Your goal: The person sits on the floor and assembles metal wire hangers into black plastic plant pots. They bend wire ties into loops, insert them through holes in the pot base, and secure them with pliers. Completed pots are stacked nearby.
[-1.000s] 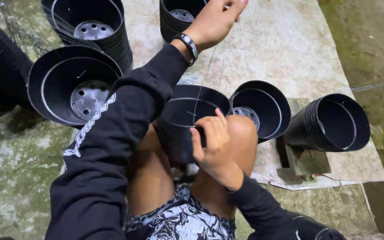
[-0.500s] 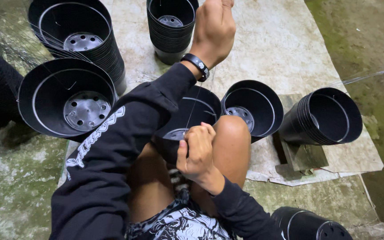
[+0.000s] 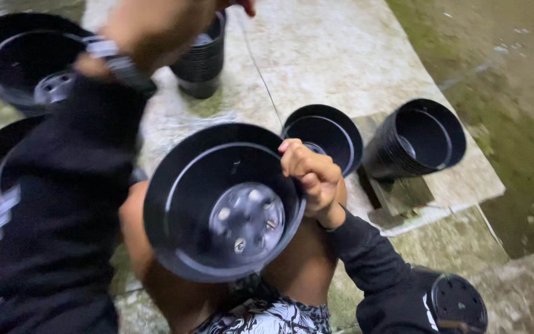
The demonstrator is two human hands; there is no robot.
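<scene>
Fingers (image 3: 301, 162) grip black pot (image 3: 217, 204) rim (right hand (image 3: 310, 176)).

Left hand (image 3: 156, 25) blurred, fingertips beyond the top edge.

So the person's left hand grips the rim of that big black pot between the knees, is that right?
Not quite. The head view shows the right hand gripping the rim of the big black pot between the knees. The left hand is stretched out towards the stack of pots.
</scene>
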